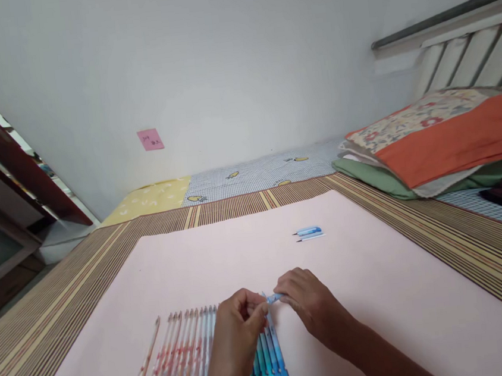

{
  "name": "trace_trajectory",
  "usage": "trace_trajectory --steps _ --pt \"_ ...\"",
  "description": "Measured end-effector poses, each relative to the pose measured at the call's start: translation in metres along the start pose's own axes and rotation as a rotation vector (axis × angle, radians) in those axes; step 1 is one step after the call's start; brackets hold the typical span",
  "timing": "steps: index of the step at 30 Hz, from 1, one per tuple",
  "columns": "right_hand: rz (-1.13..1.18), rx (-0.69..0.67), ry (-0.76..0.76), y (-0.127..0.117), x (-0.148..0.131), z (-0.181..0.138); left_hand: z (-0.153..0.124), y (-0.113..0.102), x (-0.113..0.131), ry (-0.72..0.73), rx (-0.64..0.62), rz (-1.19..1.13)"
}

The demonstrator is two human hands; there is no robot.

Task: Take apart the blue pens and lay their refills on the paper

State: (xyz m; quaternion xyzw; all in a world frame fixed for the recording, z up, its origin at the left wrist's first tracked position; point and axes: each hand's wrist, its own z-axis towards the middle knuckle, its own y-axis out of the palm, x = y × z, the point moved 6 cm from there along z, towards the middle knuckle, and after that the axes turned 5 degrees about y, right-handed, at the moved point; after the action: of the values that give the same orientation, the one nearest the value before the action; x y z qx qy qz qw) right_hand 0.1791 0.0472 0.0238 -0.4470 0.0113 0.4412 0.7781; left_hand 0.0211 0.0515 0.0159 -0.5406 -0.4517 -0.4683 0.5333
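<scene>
Head camera: single view, forward and down over the hands.
Worn on the person's head, the camera faces ahead and tilts down over the pale pink sheet (213,258). The left hand (236,327) and right hand (308,301) sit near the lens, low in the frame, seen from behind. Past the sheet's far edge, the view crosses a striped mat (444,233) to the white wall (242,63), which fills the upper part. Coverage is wide: a dark red frame (9,147) at far left, a slatted panel (473,60) at upper right.
</scene>
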Motion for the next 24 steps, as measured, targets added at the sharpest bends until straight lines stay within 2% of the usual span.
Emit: trace_trajectory --steps 5,9,13,16,18,20,24 --pt "0.111 -0.040 0.006 0.001 -0.004 -0.003 0.002 0.001 0.000 -0.019 -0.053 -0.081" --pt "0.374 -0.054 0.189 0.005 0.004 -0.006 0.003 0.005 0.001 -0.034 -0.127 -0.204" --pt "0.624 -0.093 0.424 0.015 0.009 -0.008 0.003 0.010 0.000 -0.033 -0.141 -0.305" --pt "0.717 -0.121 0.490 0.017 0.010 -0.007 0.004 0.012 -0.001 -0.011 -0.129 -0.297" --pt "0.664 -0.108 0.499 0.011 0.019 -0.007 0.005 0.011 -0.002 0.012 -0.121 -0.264" --pt "0.514 -0.065 0.499 0.001 0.039 -0.006 0.005 0.008 -0.002 0.028 -0.109 -0.232" --pt "-0.015 0.001 0.456 -0.024 0.101 -0.002 0.006 0.002 -0.004 0.016 -0.075 -0.203"
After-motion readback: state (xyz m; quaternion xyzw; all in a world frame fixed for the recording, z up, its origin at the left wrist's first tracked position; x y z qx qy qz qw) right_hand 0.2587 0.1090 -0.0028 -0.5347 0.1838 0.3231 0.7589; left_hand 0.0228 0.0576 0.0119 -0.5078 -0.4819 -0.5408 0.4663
